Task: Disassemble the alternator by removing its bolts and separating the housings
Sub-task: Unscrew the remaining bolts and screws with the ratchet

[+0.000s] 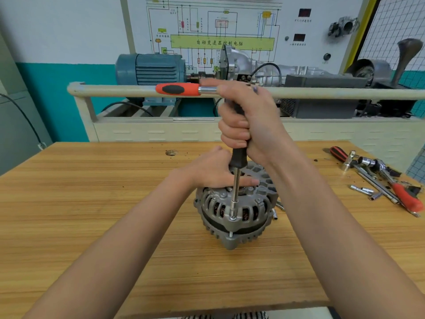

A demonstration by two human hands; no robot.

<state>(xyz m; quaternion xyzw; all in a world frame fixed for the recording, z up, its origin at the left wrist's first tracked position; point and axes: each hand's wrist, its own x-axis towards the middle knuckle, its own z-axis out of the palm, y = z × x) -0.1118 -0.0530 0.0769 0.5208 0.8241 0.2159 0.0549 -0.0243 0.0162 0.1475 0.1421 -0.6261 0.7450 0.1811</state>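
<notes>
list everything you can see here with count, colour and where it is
alternator: one, grey metal with copper windings showing, standing at the middle of the table
through bolt: one visible, silver, on the alternator's near edge below the socket
T-handle socket driver: one, black grip, steel shaft, orange and black crossbar, upright on the near bolt
wooden table: one, light brown, filling the foreground
loose tools: several, steel with red and orange handles, at the table's right edge
small sockets: a few, silver, just right of the alternator
electric motor: one, blue-grey, on the training bench behind
wiring diagram board: one, white with a green block, on the back wall
left hand: one, resting on top of the alternator
right hand: one, gripping the driver's black grip
</notes>
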